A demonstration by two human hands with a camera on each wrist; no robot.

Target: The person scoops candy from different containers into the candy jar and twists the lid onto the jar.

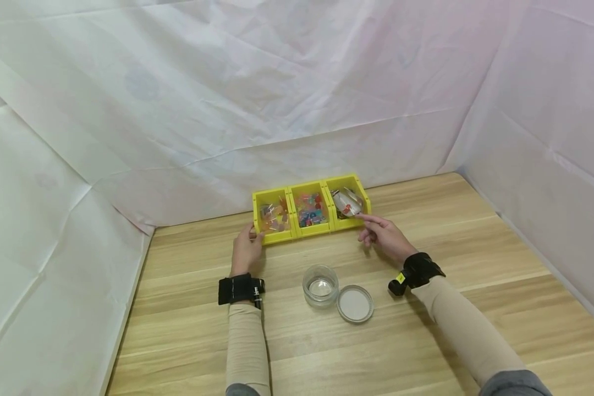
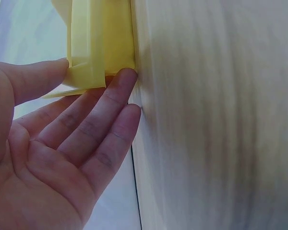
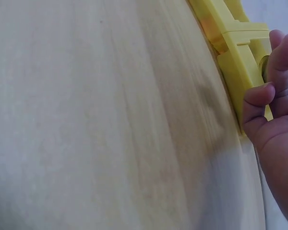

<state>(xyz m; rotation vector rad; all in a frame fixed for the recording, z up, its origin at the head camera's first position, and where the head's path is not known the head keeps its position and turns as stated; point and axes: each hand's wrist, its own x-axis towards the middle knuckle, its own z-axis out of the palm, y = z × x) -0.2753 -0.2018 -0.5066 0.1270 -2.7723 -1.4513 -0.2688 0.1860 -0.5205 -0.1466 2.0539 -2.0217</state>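
Observation:
A row of three joined yellow bins point(image 1: 279, 238) stands against the back cloth. My left hand point(image 1: 246, 255) grips its left end, with the thumb on the front lip and fingers below, as the left wrist view shows. Over the front edge of the right bin, my right hand point(image 1: 387, 238) reaches in with the index finger extended and other fingers curled. Its fingertips are right at a shiny pale oval piece point(image 1: 347, 201) with red bits; I cannot tell whether they pinch it. Colourful small pieces point(image 1: 313, 212) fill the middle bin, and pale orange ones point(image 1: 275, 217) the left.
An uncovered clear jar point(image 1: 320, 301) stands on the wooden table point(image 1: 317, 357) in front of the bins. Its round lid point(image 1: 355, 304) lies flat beside it, to the right. White cloth point(image 1: 277, 82) walls the table at the back and both sides.

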